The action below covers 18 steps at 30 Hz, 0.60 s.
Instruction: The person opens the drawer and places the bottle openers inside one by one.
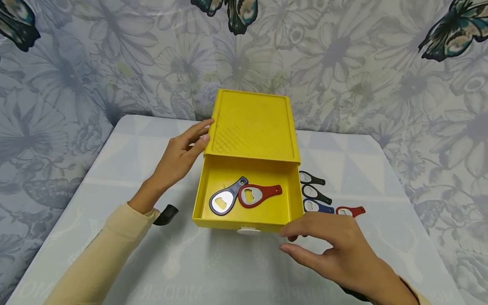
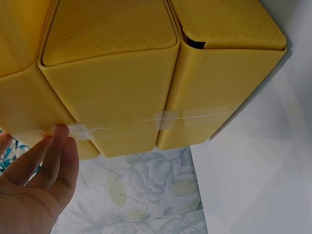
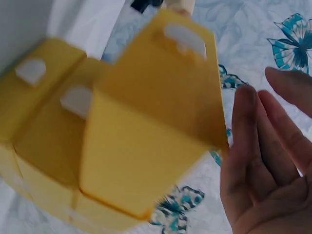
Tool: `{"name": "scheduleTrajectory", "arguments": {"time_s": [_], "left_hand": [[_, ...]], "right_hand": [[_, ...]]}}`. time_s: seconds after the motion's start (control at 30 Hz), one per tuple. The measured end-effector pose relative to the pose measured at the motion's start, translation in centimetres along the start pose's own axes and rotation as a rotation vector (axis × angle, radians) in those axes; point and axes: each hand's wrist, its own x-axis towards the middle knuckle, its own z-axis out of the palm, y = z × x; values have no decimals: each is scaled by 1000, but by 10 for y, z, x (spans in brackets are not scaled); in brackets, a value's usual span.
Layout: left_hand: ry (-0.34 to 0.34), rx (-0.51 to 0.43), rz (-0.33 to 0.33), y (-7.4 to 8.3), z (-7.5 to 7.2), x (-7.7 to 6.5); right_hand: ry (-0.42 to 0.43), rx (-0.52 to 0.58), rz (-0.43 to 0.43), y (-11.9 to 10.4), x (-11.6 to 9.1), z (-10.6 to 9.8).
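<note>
A yellow drawer unit (image 1: 253, 125) stands on the table with its top drawer (image 1: 248, 221) pulled out. Inside the drawer lie a blue bottle opener (image 1: 225, 199) and a red bottle opener (image 1: 263, 194), their heads side by side. My left hand (image 1: 177, 156) rests its fingertips on the unit's left side, near the clear tape (image 2: 126, 122) across the stacked drawer casings. At the drawer's front right corner is my right hand (image 1: 335, 245), fingers loosely bent, thumb apart from them, holding nothing. The right wrist view shows this hand beside the drawer wall (image 3: 146, 161).
Right of the drawer, black bottle openers (image 1: 316, 195), another blue bottle opener (image 1: 318, 206) and another red bottle opener (image 1: 352, 211) lie on the table (image 1: 228, 271), partly behind the drawer and right hand. A white handle (image 1: 248, 231) juts from the drawer front. Patterned cloth (image 1: 343, 84) hangs behind.
</note>
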Motion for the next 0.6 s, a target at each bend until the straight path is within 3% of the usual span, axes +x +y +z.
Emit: {"name": "scheduleTrajectory", "arguments": {"time_s": [0.1, 0.23, 0.33, 0.37, 0.5, 0.6], "left_hand": [[-1, -5, 0, 0, -2, 1], [-5, -5, 1, -2, -1, 0], [-4, -9, -2, -2, -1, -1], [-5, -12, -3, -2, -1, -1], [-8, -15, -1, -2, 0, -1], [-7, -8, -1, -1, 0, 0]], "right_hand": [[54, -35, 58, -6, -7, 8], [148, -5, -64, -9, -11, 17], [178, 62, -168, -8, -12, 25], [182, 79, -167, -9, -13, 28], [190, 79, -78, -8, -22, 42], [181, 61, 54, -6, -30, 51]]}}
